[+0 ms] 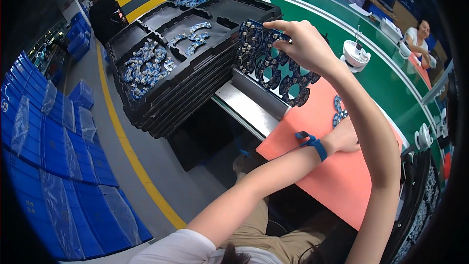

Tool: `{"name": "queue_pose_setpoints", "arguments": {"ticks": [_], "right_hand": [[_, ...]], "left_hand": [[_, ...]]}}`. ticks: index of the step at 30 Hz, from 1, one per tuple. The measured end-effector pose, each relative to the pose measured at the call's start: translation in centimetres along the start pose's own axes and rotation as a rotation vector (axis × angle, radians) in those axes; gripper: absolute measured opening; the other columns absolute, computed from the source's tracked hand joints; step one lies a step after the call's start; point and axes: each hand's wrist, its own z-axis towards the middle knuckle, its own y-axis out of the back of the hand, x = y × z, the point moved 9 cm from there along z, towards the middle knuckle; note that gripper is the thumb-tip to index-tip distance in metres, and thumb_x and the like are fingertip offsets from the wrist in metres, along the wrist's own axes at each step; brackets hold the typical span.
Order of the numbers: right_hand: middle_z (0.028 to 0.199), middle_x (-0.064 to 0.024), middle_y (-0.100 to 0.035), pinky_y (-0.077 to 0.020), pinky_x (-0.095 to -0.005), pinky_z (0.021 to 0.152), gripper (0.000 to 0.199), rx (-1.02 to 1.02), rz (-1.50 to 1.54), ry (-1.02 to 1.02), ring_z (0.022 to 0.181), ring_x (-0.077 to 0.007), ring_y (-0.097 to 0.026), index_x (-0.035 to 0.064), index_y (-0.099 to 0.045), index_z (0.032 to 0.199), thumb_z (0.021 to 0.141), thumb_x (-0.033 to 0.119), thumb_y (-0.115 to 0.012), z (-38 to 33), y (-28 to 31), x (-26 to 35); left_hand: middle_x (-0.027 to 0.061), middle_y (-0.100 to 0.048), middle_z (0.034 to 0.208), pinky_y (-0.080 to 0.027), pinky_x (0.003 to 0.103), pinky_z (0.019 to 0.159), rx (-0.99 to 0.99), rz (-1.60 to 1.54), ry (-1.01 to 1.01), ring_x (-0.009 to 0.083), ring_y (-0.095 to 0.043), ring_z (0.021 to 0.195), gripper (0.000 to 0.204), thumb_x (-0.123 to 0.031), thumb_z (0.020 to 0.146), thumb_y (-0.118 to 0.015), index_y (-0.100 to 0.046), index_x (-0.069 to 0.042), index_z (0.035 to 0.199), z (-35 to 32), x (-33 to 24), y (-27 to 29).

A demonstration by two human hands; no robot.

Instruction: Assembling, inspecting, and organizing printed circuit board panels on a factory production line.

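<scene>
The panel (249, 44) looks like hard, smooth laminate, roughened by tiny soldered parts with a few shiny specks. The trays (181, 100) are moulded plastic, mostly matt with a faint sheen along the rims. The plate (246, 105) is bare, smooth metal with bright reflections. The mat (337, 176) is flat and matt; whether rubber or paper cannot be told. The bins (78, 210) are smooth plastic, lightly glossy, with crinkled, see-through plastic film (115, 205). The trousers (293, 239) are soft, matt, wrinkled cloth.

A yellow stripe (146, 190) runs along grey floor (171, 186) beside blue crates (24, 176).
</scene>
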Motion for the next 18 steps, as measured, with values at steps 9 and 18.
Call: {"name": "queue_pose_setpoints", "arguments": {"ticks": [9,18], "right_hand": [[0.088,-0.0201,-0.063,-0.0479,-0.0394,0.075,0.036,0.015,-0.009,-0.041,0.083,-0.0337,-0.061,0.0059,-0.06,0.109,0.073,0.009,-0.066,-0.1,0.2,0.6],[0.067,-0.0201,-0.059,-0.0452,-0.0387,0.065,0.039,-0.025,-0.053,-0.009,0.063,-0.0305,-0.059,0.0108,-0.057,0.114,0.076,0.008,-0.064,-0.5,-0.2,0.6]], "left_hand": [[0.0129,-0.055,0.114,-0.034,0.042,0.095,0.054,-0.12,0.107,0.0324,-0.044,0.112,0.037,-0.019,0.076,-0.061,-0.056,-0.007,0.11,0.3,-0.7,1.2],[0.0143,-0.056,0.11,-0.037,0.042,0.09,0.004,-0.022,0.056,0.032,-0.048,0.106,0.029,-0.017,0.077,-0.059,-0.057,-0.005,0.104,0.2,-1.3,1.6]]}}
